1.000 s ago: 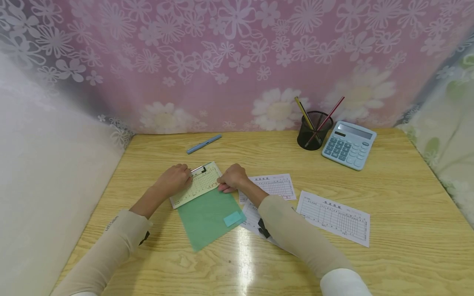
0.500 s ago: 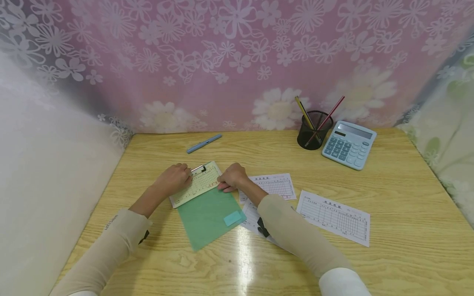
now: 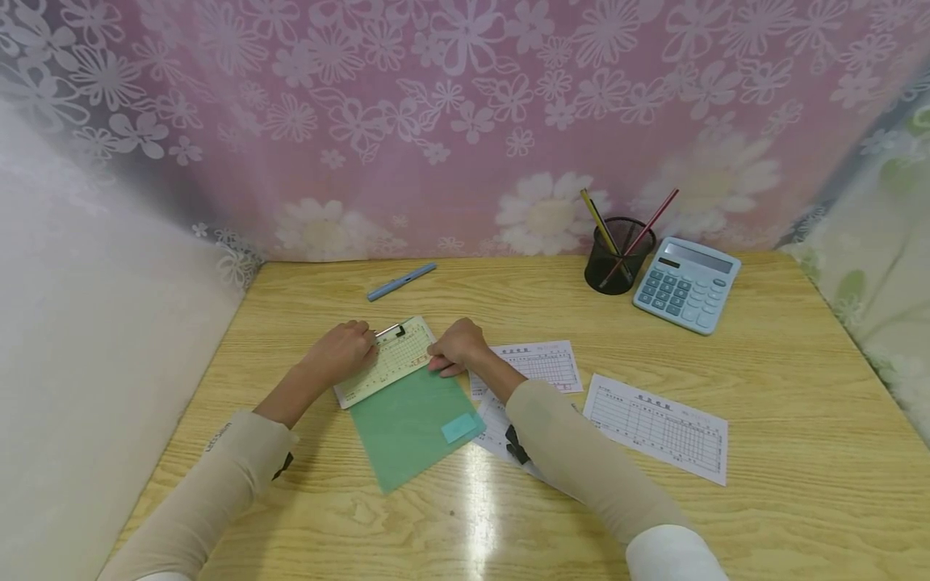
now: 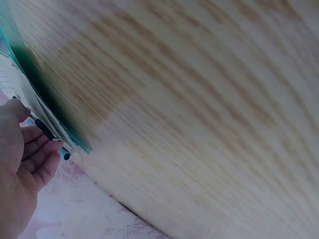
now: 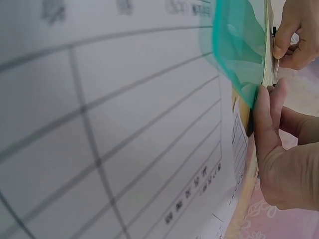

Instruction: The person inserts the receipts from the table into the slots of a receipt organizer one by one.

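Observation:
A pad of pale yellow printed forms (image 3: 398,361) lies at the upper part of a green translucent plastic folder (image 3: 410,428) with a light blue label. A metal clip (image 3: 391,330) with black ends crosses the pad's upper edge. My left hand (image 3: 341,353) pinches this clip (image 4: 44,128) between thumb and fingers in the left wrist view. At the pad's right corner, my right hand (image 3: 459,347) pinches the forms' edge between thumb and curled finger. From the right wrist, both hands meet at the edge of the green folder (image 5: 241,40); the pinched layers are too small to count.
White printed forms (image 3: 654,428) lie right of the folder, some partly under my right forearm. A blue pen (image 3: 401,282) rests behind the folder. A black mesh pencil cup (image 3: 617,258) and a light blue calculator (image 3: 686,284) stand at the back right, near a flowered curtain (image 3: 465,121).

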Motion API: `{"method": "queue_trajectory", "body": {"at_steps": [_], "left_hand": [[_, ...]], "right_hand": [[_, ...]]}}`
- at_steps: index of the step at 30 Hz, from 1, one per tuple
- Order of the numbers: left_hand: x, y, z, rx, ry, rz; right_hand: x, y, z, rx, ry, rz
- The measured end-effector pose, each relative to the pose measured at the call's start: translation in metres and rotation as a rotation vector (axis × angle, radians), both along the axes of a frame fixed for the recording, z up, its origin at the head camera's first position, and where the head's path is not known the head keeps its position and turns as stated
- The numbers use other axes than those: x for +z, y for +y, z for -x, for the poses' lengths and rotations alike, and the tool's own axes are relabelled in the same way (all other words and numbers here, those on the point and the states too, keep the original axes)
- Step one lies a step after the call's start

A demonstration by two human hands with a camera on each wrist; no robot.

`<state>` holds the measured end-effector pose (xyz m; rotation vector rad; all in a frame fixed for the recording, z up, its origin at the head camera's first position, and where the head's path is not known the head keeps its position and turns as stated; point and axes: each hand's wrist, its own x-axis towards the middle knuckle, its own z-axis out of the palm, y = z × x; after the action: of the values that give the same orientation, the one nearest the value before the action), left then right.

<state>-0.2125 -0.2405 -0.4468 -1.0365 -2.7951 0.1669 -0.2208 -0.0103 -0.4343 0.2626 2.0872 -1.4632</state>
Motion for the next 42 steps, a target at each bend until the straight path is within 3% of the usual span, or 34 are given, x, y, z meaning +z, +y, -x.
{"method": "queue_trajectory", "body": {"at_steps": [10,16,25,32,38,42], "left_hand": [[0.001,0.000,0.001,0.035,-0.039,-0.030],[-0.001,0.000,0.003,0.090,-0.101,-0.055],[0.002,-0.001,0.002,0.135,-0.143,-0.058],[0.005,-0.002,0.003,0.159,-0.176,-0.057],[0.005,-0.006,0.004,0.168,-0.170,-0.060],[0.005,-0.006,0.004,0.173,-0.177,-0.062]], "right_hand": [[0.002,0.000,0.000,0.034,0.014,-0.016],[0.009,0.015,0.001,0.149,0.112,-0.104],[0.029,0.079,0.001,0.270,0.288,-0.177],[0.036,0.139,-0.004,0.361,0.463,-0.334],[0.025,0.179,0.000,0.383,0.465,-0.444],[0.019,0.193,0.001,0.412,0.417,-0.505]]}}
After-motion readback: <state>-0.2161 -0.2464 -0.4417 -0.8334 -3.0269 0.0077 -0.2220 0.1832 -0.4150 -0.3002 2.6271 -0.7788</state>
